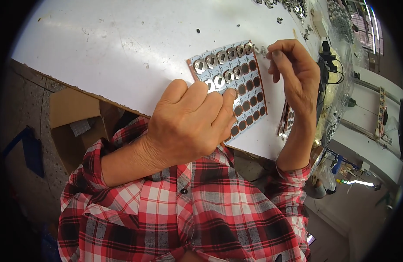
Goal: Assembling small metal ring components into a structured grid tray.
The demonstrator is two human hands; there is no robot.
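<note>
A pale blue panel (241,85) with rows of round brown cells lies on the white table (123,48); several cells at its far left hold small silver metal parts (212,61). My left hand (188,124) rests on the panel's near left part, fingers curled, index tip pressing a cell. My right hand (293,74) hovers at the panel's far right corner, pinching a small silver metal part (262,50) between thumb and forefinger.
A second panel (286,122) lies partly under my right wrist. Loose small metal parts (289,6) are heaped at the table's far right, beside a clear plastic bag (337,87). An open cardboard box (74,126) stands on the floor at left.
</note>
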